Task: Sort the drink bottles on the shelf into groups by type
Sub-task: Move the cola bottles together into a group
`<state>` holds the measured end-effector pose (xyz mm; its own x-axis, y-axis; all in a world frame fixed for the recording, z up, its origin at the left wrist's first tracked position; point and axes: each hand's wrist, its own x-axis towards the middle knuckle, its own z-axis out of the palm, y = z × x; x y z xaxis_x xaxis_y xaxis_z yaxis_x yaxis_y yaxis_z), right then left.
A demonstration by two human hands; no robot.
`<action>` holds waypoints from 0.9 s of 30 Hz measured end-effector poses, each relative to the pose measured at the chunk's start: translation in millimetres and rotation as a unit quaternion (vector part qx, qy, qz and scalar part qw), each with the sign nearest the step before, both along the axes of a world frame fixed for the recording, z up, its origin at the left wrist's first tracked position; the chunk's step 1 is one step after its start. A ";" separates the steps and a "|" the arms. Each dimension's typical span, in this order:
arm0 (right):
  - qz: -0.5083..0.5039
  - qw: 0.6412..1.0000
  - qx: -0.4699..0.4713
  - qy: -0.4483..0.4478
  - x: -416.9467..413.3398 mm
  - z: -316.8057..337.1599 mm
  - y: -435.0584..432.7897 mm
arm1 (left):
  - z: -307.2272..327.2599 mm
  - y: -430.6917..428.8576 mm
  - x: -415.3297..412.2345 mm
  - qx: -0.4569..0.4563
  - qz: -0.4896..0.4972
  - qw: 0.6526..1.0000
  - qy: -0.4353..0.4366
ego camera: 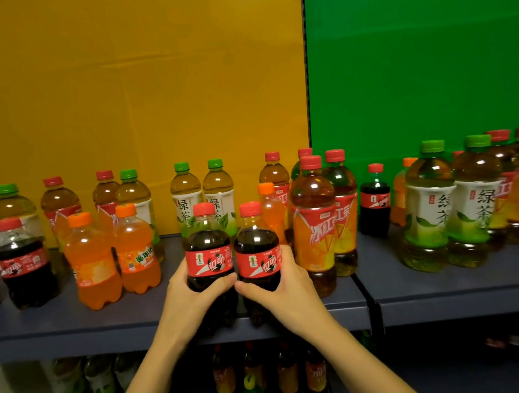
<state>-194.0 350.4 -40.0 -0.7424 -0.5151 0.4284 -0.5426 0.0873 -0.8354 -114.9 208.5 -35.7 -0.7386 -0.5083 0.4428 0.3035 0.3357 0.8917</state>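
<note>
Two small cola bottles with red caps and red labels stand side by side at the front middle of the dark shelf (107, 323). My left hand (191, 293) grips the left cola bottle (208, 249) low on its body. My right hand (286, 289) grips the right cola bottle (255, 248) the same way. My thumbs nearly touch between them. Another cola bottle (23, 262) stands at the far left, and a smaller-looking one (375, 200) stands further back on the right.
Two orange soda bottles (112, 255) stand left of my hands. Red-capped iced tea bottles (315, 223) crowd my right hand. Green tea bottles (431, 209) stand at the right and along the back. A lower shelf holds several more bottles (264, 377).
</note>
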 end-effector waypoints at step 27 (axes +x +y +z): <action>-0.129 0.991 -0.028 -0.003 -71.3 15.0 342.2 | 3.0 313.6 -97.7 -0.021 -0.117 0.993 0.022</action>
